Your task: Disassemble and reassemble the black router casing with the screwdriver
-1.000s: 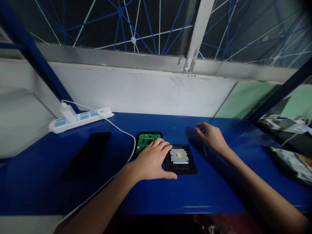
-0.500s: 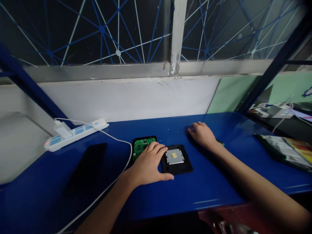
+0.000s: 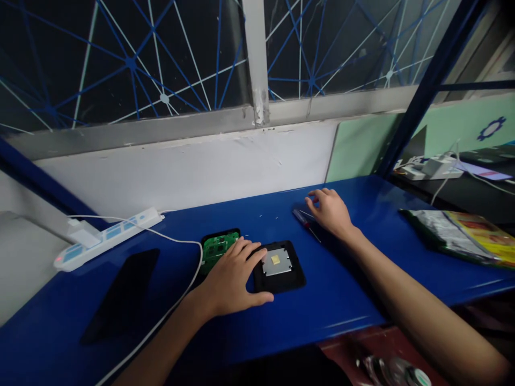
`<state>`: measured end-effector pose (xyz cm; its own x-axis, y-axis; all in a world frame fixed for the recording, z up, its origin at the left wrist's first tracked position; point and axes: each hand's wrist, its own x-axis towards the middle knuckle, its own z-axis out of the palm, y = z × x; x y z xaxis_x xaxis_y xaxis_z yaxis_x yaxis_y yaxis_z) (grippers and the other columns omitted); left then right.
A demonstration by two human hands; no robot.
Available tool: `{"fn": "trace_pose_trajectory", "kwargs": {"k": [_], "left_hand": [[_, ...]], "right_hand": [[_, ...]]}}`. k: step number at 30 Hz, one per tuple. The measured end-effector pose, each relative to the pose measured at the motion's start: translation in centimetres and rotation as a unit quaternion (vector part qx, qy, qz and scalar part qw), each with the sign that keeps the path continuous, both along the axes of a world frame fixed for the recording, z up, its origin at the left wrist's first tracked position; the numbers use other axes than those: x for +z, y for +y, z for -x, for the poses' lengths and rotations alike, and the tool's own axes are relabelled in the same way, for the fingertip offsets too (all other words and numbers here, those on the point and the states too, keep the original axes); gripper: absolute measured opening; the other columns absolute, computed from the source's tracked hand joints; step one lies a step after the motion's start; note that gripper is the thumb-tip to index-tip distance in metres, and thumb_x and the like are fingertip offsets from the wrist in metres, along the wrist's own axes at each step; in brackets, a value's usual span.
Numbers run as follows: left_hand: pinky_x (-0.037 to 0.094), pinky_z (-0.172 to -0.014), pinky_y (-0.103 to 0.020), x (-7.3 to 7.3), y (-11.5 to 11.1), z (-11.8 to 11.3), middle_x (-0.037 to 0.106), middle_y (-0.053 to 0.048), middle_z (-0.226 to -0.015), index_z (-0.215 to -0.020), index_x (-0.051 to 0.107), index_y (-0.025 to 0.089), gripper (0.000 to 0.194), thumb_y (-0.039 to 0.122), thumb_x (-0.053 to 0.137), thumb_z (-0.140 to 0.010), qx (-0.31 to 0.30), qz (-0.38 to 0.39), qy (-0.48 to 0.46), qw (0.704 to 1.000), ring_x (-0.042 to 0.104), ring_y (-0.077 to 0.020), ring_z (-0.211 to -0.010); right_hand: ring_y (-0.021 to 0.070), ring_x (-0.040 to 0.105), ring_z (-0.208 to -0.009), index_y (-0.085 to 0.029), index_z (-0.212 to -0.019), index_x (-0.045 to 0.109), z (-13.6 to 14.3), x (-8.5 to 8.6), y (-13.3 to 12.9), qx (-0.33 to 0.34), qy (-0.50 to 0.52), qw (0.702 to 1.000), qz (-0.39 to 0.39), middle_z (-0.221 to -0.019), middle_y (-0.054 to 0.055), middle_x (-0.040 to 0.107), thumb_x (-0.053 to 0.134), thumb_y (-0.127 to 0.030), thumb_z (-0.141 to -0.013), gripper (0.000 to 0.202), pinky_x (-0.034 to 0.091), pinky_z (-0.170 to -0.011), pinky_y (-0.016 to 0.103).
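My left hand [image 3: 235, 276] lies with fingers spread over the edge of a black case half [image 3: 209, 241] that holds a green circuit board [image 3: 215, 247]. Its fingertips reach the edge of a black square cover [image 3: 296, 271], which carries a metal plate [image 3: 284, 265] with a small yellowish pad [image 3: 275, 260]. Farther right, my right hand [image 3: 330, 212] is loosely curled, thumb and index apart, with no held object visible. Just left of it a screwdriver [image 3: 306, 224] with a dark and red handle lies on the table. A thin shaft [image 3: 306, 214] shows by its fingers.
A white power strip [image 3: 108, 236] with a plugged-in charger [image 3: 84, 233] stands at the left. Its white cable [image 3: 177, 238] runs past a dark flat slab [image 3: 120, 295]. A shiny packet [image 3: 462, 236] lies at the right of the blue table [image 3: 281, 332]. Tiny white bits lie behind the case.
My right hand has lifted and drawn away from the screwdriver, which now shows on the table. My left hand stays at the case and cover. The camera has turned to the right.
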<state>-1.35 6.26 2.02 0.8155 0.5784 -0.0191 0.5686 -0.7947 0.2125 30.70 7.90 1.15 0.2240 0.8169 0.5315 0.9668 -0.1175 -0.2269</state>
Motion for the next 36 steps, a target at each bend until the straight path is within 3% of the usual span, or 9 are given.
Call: {"fn": "trace_pose_trajectory", "kwargs": {"k": [5,10,17,26,30,33,36], "left_hand": [[0.030,-0.117,-0.061,0.1,-1.0,-3.1,0.043,-0.014,-0.155,-0.148,0.046,0.019,0.092,0.075,0.065,-0.078,-0.027,0.008,0.003,1.000,0.030,-0.0443,-0.146],[0.037,-0.115,-0.054,0.1,-2.0,-5.8,0.049,-0.013,-0.149,-0.142,0.050,0.022,0.088,0.071,0.072,-0.073,-0.032,0.023,-0.047,0.998,0.043,-0.0380,-0.138],[0.040,-0.112,-0.051,0.3,-2.5,-7.7,0.050,-0.014,-0.146,-0.140,0.052,0.020,0.089,0.068,0.077,-0.070,-0.022,0.049,-0.050,0.997,0.045,-0.0361,-0.134],[0.040,-0.112,-0.052,-0.5,-2.0,-10.3,0.049,-0.013,-0.146,-0.142,0.049,0.023,0.089,0.075,0.071,-0.073,-0.030,0.037,-0.067,0.997,0.045,-0.0366,-0.133],[0.028,-0.119,-0.059,0.5,-1.0,-8.7,0.037,-0.016,-0.158,-0.152,0.038,0.020,0.108,0.083,0.066,-0.070,-0.014,0.027,-0.040,0.999,0.031,-0.0431,-0.145],[0.026,-0.119,-0.062,2.0,0.7,-5.0,0.035,-0.014,-0.160,-0.155,0.035,0.024,0.106,0.081,0.065,-0.072,0.042,0.014,-0.013,0.999,0.030,-0.0434,-0.147],[0.034,-0.114,-0.062,2.9,2.6,-0.3,0.032,-0.015,-0.162,-0.157,0.030,0.025,0.107,0.083,0.062,-0.073,0.100,0.033,0.028,0.994,0.032,-0.0436,-0.145]], "right_hand": [[0.0273,0.062,-0.087,-0.014,-0.106,0.073,-0.2,0.0,-0.2,-0.001,0.006,1.000,-0.024,-0.094,0.013,0.073,0.053,-0.032,-0.096,0.029,0.046,-0.080,0.036],[0.0284,0.062,-0.091,-0.015,-0.107,0.073,-0.2,0.0,-0.1,0.000,0.003,0.999,-0.043,-0.099,0.015,0.071,0.052,-0.033,-0.096,0.030,0.045,-0.081,0.037],[0.0290,0.062,-0.092,-0.016,-0.106,0.073,0.1,0.1,-0.2,0.003,0.001,0.999,-0.051,-0.099,0.015,0.071,0.052,-0.033,-0.096,0.029,0.044,-0.081,0.038],[0.0284,0.060,-0.092,-0.015,-0.107,0.072,-0.2,0.0,-0.3,0.007,0.001,0.999,-0.048,-0.100,0.015,0.071,0.051,-0.035,-0.097,0.030,0.042,-0.081,0.037],[0.0279,0.060,-0.091,-0.016,-0.107,0.072,-0.1,0.3,-0.4,0.008,-0.002,0.999,-0.050,-0.100,0.014,0.071,0.051,-0.034,-0.097,0.030,0.042,-0.081,0.037],[0.0278,0.060,-0.089,-0.015,-0.105,0.072,0.1,0.6,-0.6,0.009,0.000,0.998,-0.054,-0.100,0.014,0.071,0.051,-0.034,-0.097,0.030,0.042,-0.079,0.037],[0.0275,0.060,-0.088,-0.015,-0.105,0.072,0.3,0.7,-0.6,0.017,-0.001,0.998,-0.055,-0.100,0.014,0.072,0.052,-0.033,-0.096,0.029,0.042,-0.078,0.038]]}}
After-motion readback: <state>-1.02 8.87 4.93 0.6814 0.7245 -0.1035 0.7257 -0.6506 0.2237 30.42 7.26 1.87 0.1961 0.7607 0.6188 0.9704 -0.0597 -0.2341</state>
